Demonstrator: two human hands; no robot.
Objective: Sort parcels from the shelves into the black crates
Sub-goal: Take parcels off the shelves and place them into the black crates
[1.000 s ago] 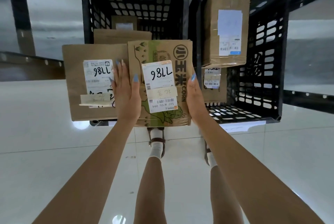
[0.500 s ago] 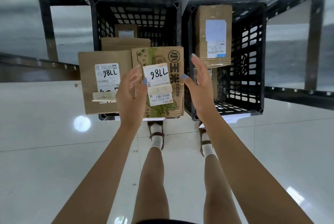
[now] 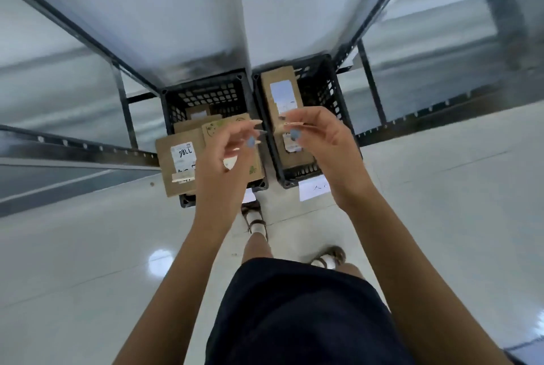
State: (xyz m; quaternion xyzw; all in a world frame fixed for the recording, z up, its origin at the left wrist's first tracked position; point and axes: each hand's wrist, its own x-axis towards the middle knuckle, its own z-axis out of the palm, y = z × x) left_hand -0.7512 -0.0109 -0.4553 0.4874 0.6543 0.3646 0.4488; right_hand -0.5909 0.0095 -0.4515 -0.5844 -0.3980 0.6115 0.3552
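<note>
Two black crates stand side by side on the floor under the shelf. The left crate (image 3: 176, 99) holds a brown parcel (image 3: 170, 170) labelled 7786 lying over its front left rim, and a corn-print box (image 3: 253, 158) beside it. The right crate (image 3: 332, 94) holds a tall brown parcel (image 3: 279, 85) with a white label. My left hand (image 3: 226, 155) hovers above the corn-print box, fingers loosely curled, holding nothing. My right hand (image 3: 321, 138) hangs above the right crate, also loosely curled and empty.
A grey metal shelf (image 3: 182, 11) with dark uprights rises above the crates. A white paper tag (image 3: 313, 191) lies on the floor in front of the right crate. Glossy white tiles (image 3: 88, 276) surround my feet.
Both hands have let go of the corn-print box, which now rests in the left crate, and have lifted up and back. My head has risen, so the crates look smaller.
</note>
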